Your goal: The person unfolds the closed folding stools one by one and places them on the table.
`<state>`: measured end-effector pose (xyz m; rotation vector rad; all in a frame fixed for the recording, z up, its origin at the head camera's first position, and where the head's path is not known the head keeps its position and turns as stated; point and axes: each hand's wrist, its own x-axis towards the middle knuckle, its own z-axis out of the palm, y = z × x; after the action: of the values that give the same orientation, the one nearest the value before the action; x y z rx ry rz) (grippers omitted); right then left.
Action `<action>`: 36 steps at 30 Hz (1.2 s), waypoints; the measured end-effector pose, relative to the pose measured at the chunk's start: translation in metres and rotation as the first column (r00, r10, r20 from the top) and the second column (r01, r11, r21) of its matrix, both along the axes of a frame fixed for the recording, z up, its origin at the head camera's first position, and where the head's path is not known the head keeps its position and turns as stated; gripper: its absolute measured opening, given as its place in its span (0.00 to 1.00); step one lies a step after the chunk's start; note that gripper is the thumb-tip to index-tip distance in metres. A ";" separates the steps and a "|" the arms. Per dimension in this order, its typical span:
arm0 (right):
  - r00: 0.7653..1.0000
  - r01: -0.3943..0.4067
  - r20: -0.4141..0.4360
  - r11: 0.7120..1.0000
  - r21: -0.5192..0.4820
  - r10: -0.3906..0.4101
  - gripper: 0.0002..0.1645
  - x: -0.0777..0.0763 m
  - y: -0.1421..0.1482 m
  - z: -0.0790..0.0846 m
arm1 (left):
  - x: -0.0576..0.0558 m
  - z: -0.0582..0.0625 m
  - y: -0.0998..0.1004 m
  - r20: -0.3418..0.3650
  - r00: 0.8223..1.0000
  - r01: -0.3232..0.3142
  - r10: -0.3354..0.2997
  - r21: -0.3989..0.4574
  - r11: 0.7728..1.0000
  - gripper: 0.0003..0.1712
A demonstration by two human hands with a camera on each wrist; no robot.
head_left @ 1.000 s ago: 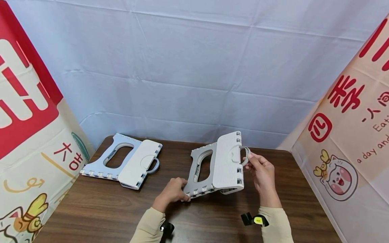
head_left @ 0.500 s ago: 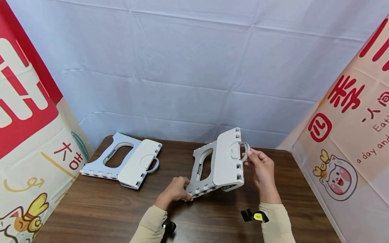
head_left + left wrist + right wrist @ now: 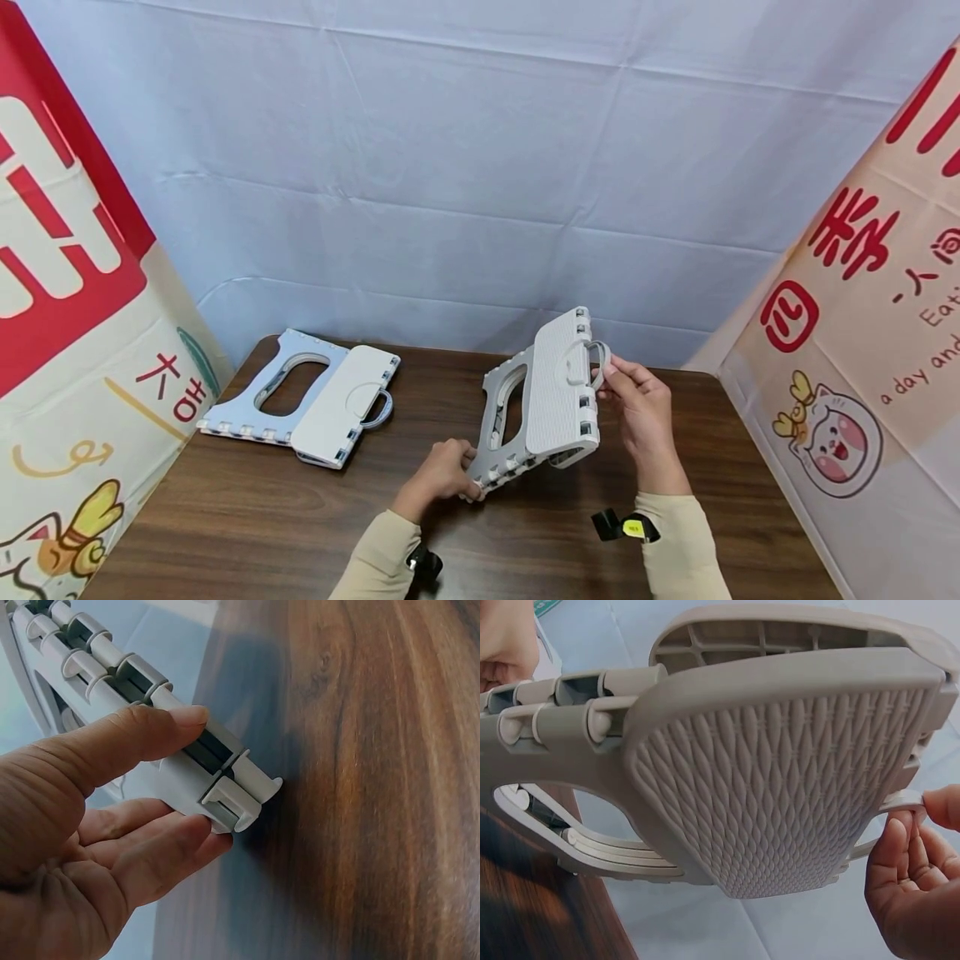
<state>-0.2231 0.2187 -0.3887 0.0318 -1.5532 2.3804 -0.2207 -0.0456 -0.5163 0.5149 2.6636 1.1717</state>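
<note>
A grey-and-white folding step stool (image 3: 558,387), folded flat, leans at a slant with its handle side raised off the table. My left hand (image 3: 444,473) pinches its lower near corner; in the left wrist view the thumb (image 3: 150,739) lies over the hinged edge and the fingers curl beneath. With its fingertips my right hand (image 3: 641,408) pinches the grey loop handle (image 3: 600,364). The right wrist view shows the woven-textured seat panel (image 3: 780,787) and the right hand's fingers closed on the handle (image 3: 901,801). At left lies a blue-and-white folding step stool (image 3: 330,404), untouched.
Both stools are over a dark wood table (image 3: 300,525). A pale cloth (image 3: 450,167) hangs behind it. Printed banners (image 3: 862,333) stand along the right and left sides.
The grey stool's handle side has risen and tilted further up, with my right hand lifting slightly along. My left hand has shifted a little to the right with the corner. The blue stool stays put.
</note>
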 end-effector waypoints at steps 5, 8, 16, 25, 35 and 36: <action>1.000 -0.002 0.011 1.000 -0.020 0.002 0.07 -0.003 -0.004 0.003 | 0.001 -0.001 0.003 0.014 1.000 -0.010 0.010 0.012 1.000 0.33; 1.000 -0.002 0.028 0.999 -0.036 0.003 0.06 -0.005 -0.007 0.005 | 0.002 -0.002 0.005 0.022 1.000 -0.017 0.016 0.009 1.000 0.32; 0.998 0.006 0.061 0.999 0.037 -0.009 0.06 -0.006 -0.010 0.010 | 0.002 -0.002 0.012 0.018 1.000 0.009 -0.008 -0.005 1.000 0.30; 0.998 0.010 0.059 0.967 0.254 -0.026 0.07 -0.005 -0.017 0.014 | 0.005 -0.004 0.022 -0.027 0.999 0.019 -0.020 -0.029 0.999 0.28; 0.998 0.061 -0.005 0.919 0.389 -0.065 0.08 -0.007 -0.024 0.015 | 0.005 0.000 0.028 -0.017 0.999 0.028 -0.029 -0.052 0.998 0.26; 0.998 0.059 -0.011 0.914 0.400 -0.060 0.11 -0.007 -0.025 0.016 | 0.005 0.001 0.028 -0.012 0.999 0.029 -0.030 -0.049 0.998 0.25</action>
<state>-0.2304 0.1936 -0.3728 0.0683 -1.9866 1.9767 -0.2155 -0.0180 -0.5157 0.5531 2.6787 1.0962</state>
